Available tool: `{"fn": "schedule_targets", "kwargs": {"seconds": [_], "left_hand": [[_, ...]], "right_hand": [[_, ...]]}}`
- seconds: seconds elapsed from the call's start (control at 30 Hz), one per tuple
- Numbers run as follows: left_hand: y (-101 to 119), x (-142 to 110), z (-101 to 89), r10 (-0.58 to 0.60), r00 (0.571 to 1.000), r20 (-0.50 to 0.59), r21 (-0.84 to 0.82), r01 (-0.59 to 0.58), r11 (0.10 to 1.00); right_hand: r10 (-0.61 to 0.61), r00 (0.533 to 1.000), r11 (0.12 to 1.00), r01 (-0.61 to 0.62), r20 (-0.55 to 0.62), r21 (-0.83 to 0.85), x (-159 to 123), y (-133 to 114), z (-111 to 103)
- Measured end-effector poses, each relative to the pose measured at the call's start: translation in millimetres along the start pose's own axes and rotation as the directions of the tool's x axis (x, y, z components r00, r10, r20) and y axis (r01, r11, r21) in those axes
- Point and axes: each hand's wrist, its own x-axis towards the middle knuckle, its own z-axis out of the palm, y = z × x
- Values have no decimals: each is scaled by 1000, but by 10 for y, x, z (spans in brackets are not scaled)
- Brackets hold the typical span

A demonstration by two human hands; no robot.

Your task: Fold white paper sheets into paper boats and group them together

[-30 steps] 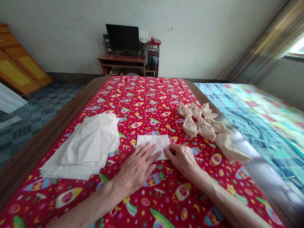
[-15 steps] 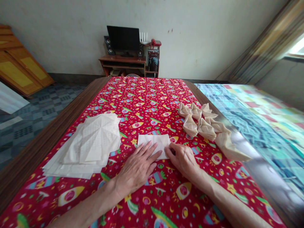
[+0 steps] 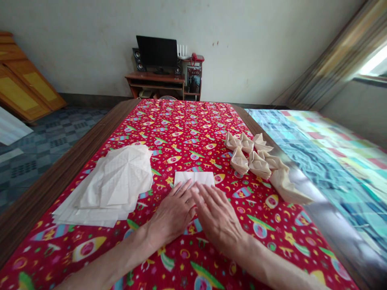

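Note:
A folded white sheet of paper [image 3: 193,176] lies flat on the red patterned tablecloth [image 3: 187,133], its lower part covered by my hands. My left hand [image 3: 175,209] rests flat on the paper's left side with its fingers stretched out. Alongside it, my right hand [image 3: 216,213] also lies flat, fingers extended over the middle and right of the paper, close to the left fingertips. Left of my hands is a stack of creased paper sheets [image 3: 121,177]. Several folded paper boats [image 3: 258,164] stand together to the right.
The brown table edge [image 3: 90,145] runs along the left. A bed with a checked cover [image 3: 317,153] adjoins the right side. Beyond the far end stand a desk [image 3: 155,78] with a monitor [image 3: 157,51], and a red telephone [image 3: 198,57]. A wooden cabinet [image 3: 28,78] is at far left.
My right hand has gone from curled fingers at the paper's right edge to lying flat across the paper, moving left. My left hand has stayed in nearly the same place.

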Motion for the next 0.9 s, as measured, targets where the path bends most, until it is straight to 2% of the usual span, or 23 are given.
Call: {"fn": "schedule_targets", "kwargs": {"seconds": [0.03, 0.13, 0.47, 0.73, 0.9], "left_hand": [[-1, -4, 1, 13, 1000, -4, 2, -13, 1000], [-6, -7, -13, 23, 1000, 0, 8, -23, 1000], [-128, -119, -55, 58, 998, -6, 51, -58, 997], [-277, -394, -157, 15, 1000, -13, 67, -14, 998], [-224, -410, -171, 2, 1000, -26, 95, 0, 996]], "right_hand": [[-40, 998, 999, 39, 42, 31, -16, -42, 23], [-25, 993, 995, 13, 117, 101, -76, -43, 89], [-52, 970, 989, 17, 236, 147, -387, 295, -6], [-22, 976, 994, -3, 218, 112, -489, 352, -78], [-17, 989, 998, 8, 146, 62, -404, 295, -83]]}}
